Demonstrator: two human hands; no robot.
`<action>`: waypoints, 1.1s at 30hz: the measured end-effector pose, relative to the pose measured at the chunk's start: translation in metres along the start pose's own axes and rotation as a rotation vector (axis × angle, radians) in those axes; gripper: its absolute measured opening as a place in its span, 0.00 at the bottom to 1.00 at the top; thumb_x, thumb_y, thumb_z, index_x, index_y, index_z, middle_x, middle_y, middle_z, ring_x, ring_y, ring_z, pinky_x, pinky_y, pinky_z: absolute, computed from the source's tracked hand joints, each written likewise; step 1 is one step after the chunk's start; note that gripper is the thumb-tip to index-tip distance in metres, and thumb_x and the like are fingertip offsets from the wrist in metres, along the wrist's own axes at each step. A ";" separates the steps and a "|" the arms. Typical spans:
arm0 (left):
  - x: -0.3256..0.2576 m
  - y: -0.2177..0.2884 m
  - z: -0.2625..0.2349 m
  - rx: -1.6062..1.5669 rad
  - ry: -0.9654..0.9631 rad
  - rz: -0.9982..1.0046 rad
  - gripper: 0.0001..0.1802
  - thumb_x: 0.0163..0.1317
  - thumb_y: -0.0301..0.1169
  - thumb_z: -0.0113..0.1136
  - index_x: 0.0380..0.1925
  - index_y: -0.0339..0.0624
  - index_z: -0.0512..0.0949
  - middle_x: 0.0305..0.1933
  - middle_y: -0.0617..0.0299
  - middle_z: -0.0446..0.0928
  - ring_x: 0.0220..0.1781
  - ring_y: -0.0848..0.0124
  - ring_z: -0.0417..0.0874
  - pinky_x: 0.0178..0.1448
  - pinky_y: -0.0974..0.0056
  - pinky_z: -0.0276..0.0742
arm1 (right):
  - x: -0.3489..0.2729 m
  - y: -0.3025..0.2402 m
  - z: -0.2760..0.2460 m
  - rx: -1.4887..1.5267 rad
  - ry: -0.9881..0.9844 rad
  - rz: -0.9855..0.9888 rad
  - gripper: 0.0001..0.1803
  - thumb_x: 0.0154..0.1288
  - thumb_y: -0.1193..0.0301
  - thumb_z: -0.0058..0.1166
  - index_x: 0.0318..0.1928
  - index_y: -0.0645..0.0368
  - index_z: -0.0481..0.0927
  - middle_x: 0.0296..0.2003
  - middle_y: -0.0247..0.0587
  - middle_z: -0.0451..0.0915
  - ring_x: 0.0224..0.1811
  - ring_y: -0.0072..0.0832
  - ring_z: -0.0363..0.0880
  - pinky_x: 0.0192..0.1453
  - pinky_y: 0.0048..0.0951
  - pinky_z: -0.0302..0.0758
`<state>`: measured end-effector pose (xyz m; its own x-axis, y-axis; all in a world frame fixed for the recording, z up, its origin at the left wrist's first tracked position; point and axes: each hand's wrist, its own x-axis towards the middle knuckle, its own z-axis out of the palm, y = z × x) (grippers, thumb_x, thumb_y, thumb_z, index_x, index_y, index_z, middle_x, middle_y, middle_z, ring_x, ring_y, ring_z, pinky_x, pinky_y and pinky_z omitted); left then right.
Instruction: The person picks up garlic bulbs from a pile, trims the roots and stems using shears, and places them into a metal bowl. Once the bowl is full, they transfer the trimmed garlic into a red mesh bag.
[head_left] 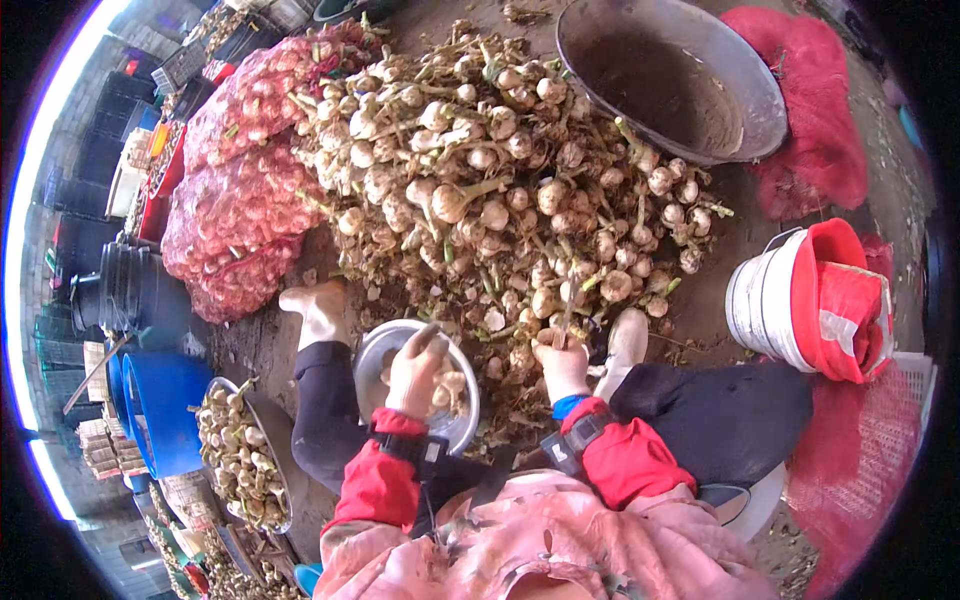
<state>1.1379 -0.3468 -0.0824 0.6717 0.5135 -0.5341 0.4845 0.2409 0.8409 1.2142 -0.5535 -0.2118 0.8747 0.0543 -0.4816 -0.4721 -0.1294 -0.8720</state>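
A big heap of garlic bulbs (480, 170) with stalks and roots lies on the ground before me. My left hand (414, 378), in a pale glove, is closed over a metal bowl (467, 428) between my legs. A short dark brown piece sticks up from its fingers; what it is I cannot make out. Peeled-looking pale garlic (452, 392) lies in the bowl. My right hand (562, 368), also gloved, is closed at the near edge of the heap, beside my right boot (626, 345). Something thin and greyish points up from it, a blade or a stalk, I cannot tell which.
Red mesh sacks of garlic (245, 170) stand at the left, near a blue tub (165, 415) and a basin of trimmed garlic (288, 470). A wide metal basin (745, 120) sits far right, with red netting (810, 110) and white and red buckets (775, 300) nearby.
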 end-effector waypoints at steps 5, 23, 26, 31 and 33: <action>0.150 -0.051 0.072 0.641 0.030 0.525 0.10 0.63 0.28 0.57 0.42 0.35 0.79 0.31 0.61 0.78 0.35 0.72 0.78 0.39 0.67 0.74 | -0.008 -0.026 -0.016 -0.087 -0.026 -0.017 0.09 0.53 0.73 0.58 0.37 0.54 0.82 0.30 0.35 0.83 0.32 0.25 0.78 0.40 0.30 0.76; 0.008 0.004 0.055 -0.684 -0.411 0.188 0.26 0.62 0.40 0.57 0.60 0.49 0.72 0.57 0.58 0.76 0.56 0.58 0.79 0.60 0.44 0.75 | 0.018 0.028 0.022 -0.040 0.022 0.090 0.18 0.60 0.55 0.52 0.41 0.54 0.84 0.37 0.54 0.84 0.42 0.51 0.83 0.45 0.46 0.79; -0.019 -0.014 0.001 -0.059 -0.155 0.546 0.21 0.62 0.32 0.58 0.55 0.41 0.75 0.53 0.58 0.78 0.56 0.63 0.79 0.55 0.52 0.78 | -0.019 -0.041 -0.005 -0.243 -0.141 -0.391 0.14 0.53 0.64 0.57 0.40 0.54 0.83 0.37 0.48 0.83 0.41 0.47 0.82 0.48 0.41 0.77; -0.081 0.020 0.007 -0.353 -0.209 0.177 0.38 0.51 0.22 0.67 0.63 0.40 0.62 0.47 0.60 0.76 0.43 0.69 0.80 0.45 0.66 0.80 | -0.079 -0.124 -0.017 -0.372 -0.425 -0.686 0.05 0.56 0.69 0.62 0.33 0.52 0.82 0.33 0.45 0.80 0.38 0.46 0.81 0.42 0.42 0.76; -0.096 0.016 -0.005 -0.234 -0.131 0.235 0.36 0.50 0.29 0.73 0.58 0.37 0.65 0.47 0.59 0.77 0.44 0.69 0.82 0.47 0.67 0.80 | -0.088 -0.123 -0.004 -0.480 -0.547 -0.827 0.04 0.56 0.69 0.61 0.34 0.51 0.83 0.36 0.43 0.80 0.41 0.45 0.81 0.43 0.43 0.77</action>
<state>1.0783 -0.3879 -0.0178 0.8228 0.4712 -0.3178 0.1772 0.3186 0.9312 1.1959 -0.5464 -0.0623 0.6787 0.7172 0.1580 0.4319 -0.2158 -0.8757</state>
